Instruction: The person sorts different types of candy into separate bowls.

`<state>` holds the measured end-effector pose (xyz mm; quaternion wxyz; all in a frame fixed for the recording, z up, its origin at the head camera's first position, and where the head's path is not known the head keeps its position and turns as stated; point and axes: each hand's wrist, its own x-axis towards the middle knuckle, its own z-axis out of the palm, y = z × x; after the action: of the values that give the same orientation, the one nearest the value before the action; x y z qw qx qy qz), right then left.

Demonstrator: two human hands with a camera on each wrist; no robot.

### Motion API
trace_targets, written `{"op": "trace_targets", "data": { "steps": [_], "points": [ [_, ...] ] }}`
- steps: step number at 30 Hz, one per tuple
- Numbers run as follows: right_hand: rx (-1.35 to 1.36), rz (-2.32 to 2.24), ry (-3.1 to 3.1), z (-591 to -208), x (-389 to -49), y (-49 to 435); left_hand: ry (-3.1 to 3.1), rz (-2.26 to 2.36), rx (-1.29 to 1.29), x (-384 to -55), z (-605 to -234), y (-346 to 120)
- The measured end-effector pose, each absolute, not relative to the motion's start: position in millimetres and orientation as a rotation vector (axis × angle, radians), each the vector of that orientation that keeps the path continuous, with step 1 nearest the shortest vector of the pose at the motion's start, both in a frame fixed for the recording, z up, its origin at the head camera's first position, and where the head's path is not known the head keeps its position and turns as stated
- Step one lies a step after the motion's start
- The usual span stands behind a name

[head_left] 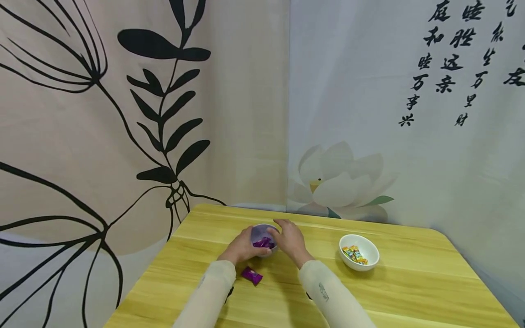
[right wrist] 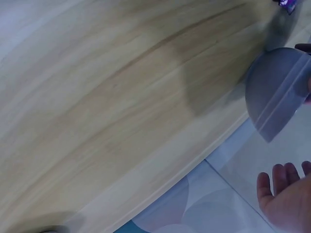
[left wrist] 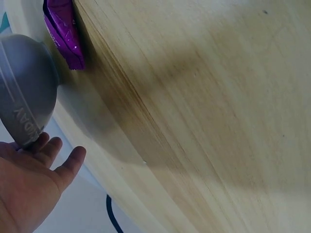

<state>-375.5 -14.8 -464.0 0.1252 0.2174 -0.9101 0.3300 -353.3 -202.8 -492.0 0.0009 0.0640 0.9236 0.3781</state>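
Observation:
A small bowl [head_left: 259, 232] with purple-wrapped candies [head_left: 265, 243] inside stands tilted between the two hands. My left hand [head_left: 239, 247] grips its left side, the thumb at the rim. The right hand [head_left: 292, 240] hovers by the bowl's right side; in the right wrist view this hand [right wrist: 290, 204] is apart from the bowl [right wrist: 274, 90], fingers loosely bent and holding nothing. One purple-wrapped candy [head_left: 252, 276] lies on the table just in front of the bowl. In the left wrist view that wrapper [left wrist: 65, 36] shows beside the bowl's grey-looking outside [left wrist: 30, 80].
To the right, a white bowl [head_left: 371, 250] holds several yellow-wrapped candies [head_left: 354, 254]. Both bowls are on a light wooden table [head_left: 426, 282]. Behind its far edge hangs a printed curtain [head_left: 250, 114].

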Motion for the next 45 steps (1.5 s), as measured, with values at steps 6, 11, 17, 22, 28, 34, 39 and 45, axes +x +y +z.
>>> {"op": "trace_targets", "data": {
  "steps": [6,11,17,22,28,34,39,45],
  "points": [
    [0.601,0.971,-2.670,-466.3,-372.3,-6.4,2.918,1.134,0.168,-353.8,-491.3,-203.1],
    [0.610,0.984,-2.636,-470.7,-370.0,-3.1,2.915,1.138,0.160,-354.2,-490.1,-211.1],
    [0.634,1.039,-2.617,-472.4,-358.7,-2.9,2.915,1.146,0.124,-353.8,-486.7,-221.0],
    [0.651,1.074,-2.639,-481.1,-342.3,-0.9,2.925,1.130,0.103,-355.6,-485.5,-224.3],
    [0.708,1.112,-2.691,-499.4,-319.9,-2.5,2.928,1.109,0.080,-356.2,-485.3,-222.5],
    [0.751,1.160,-2.752,-508.9,-299.2,-11.6,2.926,1.110,0.098,-353.9,-483.3,-217.2],
    [0.777,1.083,-2.796,-517.0,-290.3,-21.3,2.918,1.128,0.103,-353.5,-484.9,-210.6],
    [0.756,0.835,-2.795,-529.3,-284.8,-29.1,2.900,1.132,0.112,-355.3,-488.1,-200.5]
  ]
}}
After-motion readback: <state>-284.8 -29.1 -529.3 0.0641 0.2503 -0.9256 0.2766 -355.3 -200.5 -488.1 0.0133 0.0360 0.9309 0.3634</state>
